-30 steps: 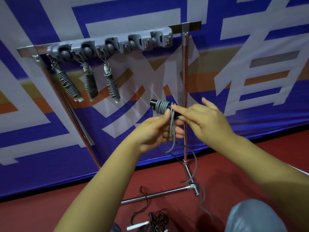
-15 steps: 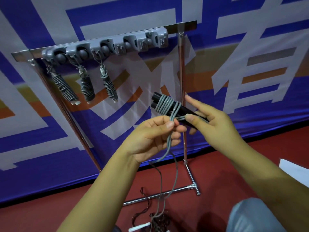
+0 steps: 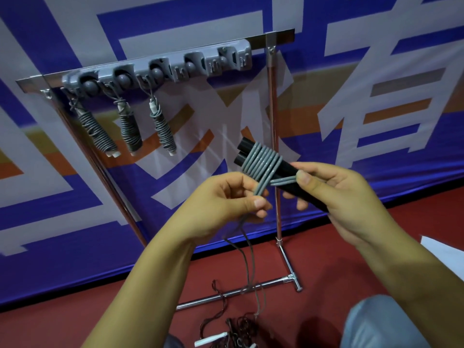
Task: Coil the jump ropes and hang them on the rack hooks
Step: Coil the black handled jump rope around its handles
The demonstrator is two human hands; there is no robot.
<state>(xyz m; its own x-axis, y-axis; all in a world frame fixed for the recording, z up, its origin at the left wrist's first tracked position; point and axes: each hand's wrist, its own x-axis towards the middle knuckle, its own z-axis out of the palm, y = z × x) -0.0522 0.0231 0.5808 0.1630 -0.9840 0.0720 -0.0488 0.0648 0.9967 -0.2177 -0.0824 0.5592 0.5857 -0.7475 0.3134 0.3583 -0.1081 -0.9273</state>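
handles: two black handles (image 3: 288, 175) side by side, right hand (image 3: 336, 197) gripping them, in front of the rack (image 3: 160, 71)
cord: grey cord (image 3: 263, 162), limp, light; left hand (image 3: 226, 199) pinches the doubled strands, tail hangs to the floor
grip: likely keep tension or turns slip on smooth plastic

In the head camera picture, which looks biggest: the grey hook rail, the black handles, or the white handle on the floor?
1. grey hook rail
2. black handles, though they sit nearer the camera
3. white handle, partly cut off

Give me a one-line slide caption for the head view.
Left hand winds grey rope around black handles held by right hand; three coiled ropes hang on rack.
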